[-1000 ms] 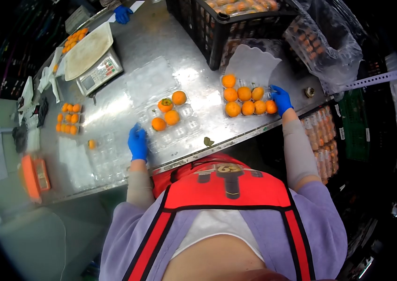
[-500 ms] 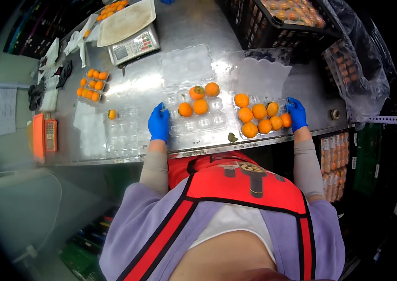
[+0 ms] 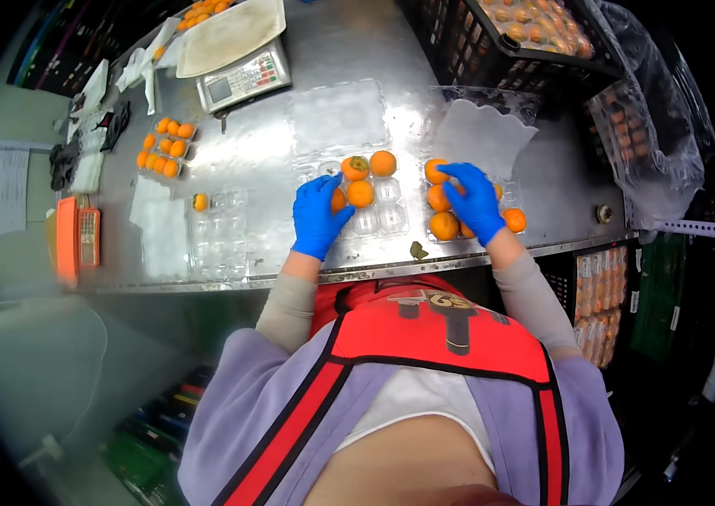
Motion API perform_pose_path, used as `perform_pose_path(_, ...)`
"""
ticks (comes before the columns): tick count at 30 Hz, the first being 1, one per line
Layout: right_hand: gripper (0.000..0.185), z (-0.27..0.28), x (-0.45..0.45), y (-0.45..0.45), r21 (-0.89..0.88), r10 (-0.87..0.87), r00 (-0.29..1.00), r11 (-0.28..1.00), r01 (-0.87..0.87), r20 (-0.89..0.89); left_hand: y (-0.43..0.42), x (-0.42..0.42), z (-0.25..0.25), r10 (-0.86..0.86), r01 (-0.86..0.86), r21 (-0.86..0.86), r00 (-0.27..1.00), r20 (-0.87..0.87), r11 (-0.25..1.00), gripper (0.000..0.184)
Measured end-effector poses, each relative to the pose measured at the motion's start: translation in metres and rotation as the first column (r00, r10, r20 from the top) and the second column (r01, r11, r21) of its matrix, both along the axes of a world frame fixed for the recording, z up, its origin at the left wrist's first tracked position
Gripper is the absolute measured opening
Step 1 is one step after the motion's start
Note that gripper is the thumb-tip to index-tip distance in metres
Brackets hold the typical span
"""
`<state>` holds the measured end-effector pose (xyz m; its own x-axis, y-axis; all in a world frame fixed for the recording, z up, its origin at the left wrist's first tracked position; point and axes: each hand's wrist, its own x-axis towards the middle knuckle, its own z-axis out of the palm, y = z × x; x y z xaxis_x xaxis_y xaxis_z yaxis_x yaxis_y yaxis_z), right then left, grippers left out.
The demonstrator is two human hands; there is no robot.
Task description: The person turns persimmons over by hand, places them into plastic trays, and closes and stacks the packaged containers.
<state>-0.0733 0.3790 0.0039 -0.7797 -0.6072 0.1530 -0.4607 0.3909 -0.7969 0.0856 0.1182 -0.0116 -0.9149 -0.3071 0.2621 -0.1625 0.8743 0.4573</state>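
Note:
Both hands wear blue gloves. My left hand is at the left side of the middle clear tray, its thumb and fingers spread around an orange fruit that it partly covers. More fruits, one showing a green calyx, sit beside it in that tray. My right hand reaches over the right-hand tray, fingers apart, fingertips next to the upper left fruit. It hides part of that tray's fruits; another fruit shows at the tray's right corner.
A scale stands at the back left, near a filled tray. Another clear tray holds one fruit. A black crate of packed fruit is at the back right. A leaf lies near the front edge.
My right hand has moved left from the right tray's side to over its fruits. My left hand has moved right, onto the middle tray. The view has also shifted.

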Motion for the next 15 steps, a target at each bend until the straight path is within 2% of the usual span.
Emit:
perform_pose_path(2, 0.034, 0.004, 0.003, -0.037, 0.100, 0.154, 0.968, 0.986, -0.137, -0.198, -0.001, 0.001, 0.001, 0.000, 0.000, -0.001, 1.000, 0.008, 1.000, 0.060)
perform_pose_path(4, 0.040, -0.010, -0.001, -0.070, 0.168, 0.227, 0.926, 0.969, -0.183, -0.300, 0.001, 0.000, 0.006, -0.032, 0.031, 0.006, 0.995, 0.096, 0.999, 0.063)
perform_pose_path(5, 0.044, -0.005, 0.001, -0.083, 0.218, 0.277, 0.911, 0.952, -0.217, -0.306, 0.004, -0.002, 0.009, -0.021, 0.021, 0.005, 0.995, 0.093, 1.000, 0.063)
perform_pose_path(6, 0.044, -0.004, 0.003, -0.095, 0.218, 0.287, 0.907, 0.949, -0.226, -0.308, 0.010, -0.004, 0.012, -0.055, 0.054, 0.014, 0.994, 0.092, 0.998, 0.065)
perform_pose_path(7, 0.040, -0.003, 0.004, -0.107, 0.296, 0.307, 0.905, 0.930, -0.219, -0.293, 0.015, -0.006, 0.013, -0.090, 0.088, 0.023, 0.992, 0.090, 0.996, 0.067)
perform_pose_path(9, 0.035, -0.016, 0.000, -0.121, 0.454, 0.360, 0.893, 0.865, -0.211, -0.270, 0.020, -0.009, 0.009, -0.048, 0.051, -0.020, 0.993, 0.105, 0.999, 0.068)
perform_pose_path(12, 0.036, -0.014, -0.001, -0.127, 0.572, 0.402, 0.885, 0.793, -0.208, -0.236, 0.028, -0.017, 0.002, -0.016, 0.023, -0.070, 0.995, 0.095, 0.997, 0.067)
perform_pose_path(14, 0.038, -0.022, -0.006, -0.123, 0.532, 0.381, 0.893, 0.821, -0.208, -0.239, 0.031, -0.021, -0.002, 0.025, -0.008, -0.104, 0.987, 0.161, 0.995, 0.067)
perform_pose_path(15, 0.044, -0.025, -0.008, -0.118, 0.418, 0.343, 0.913, 0.879, -0.229, -0.221, 0.031, -0.020, -0.003, 0.029, -0.015, -0.151, 0.995, 0.091, 0.988, 0.065)
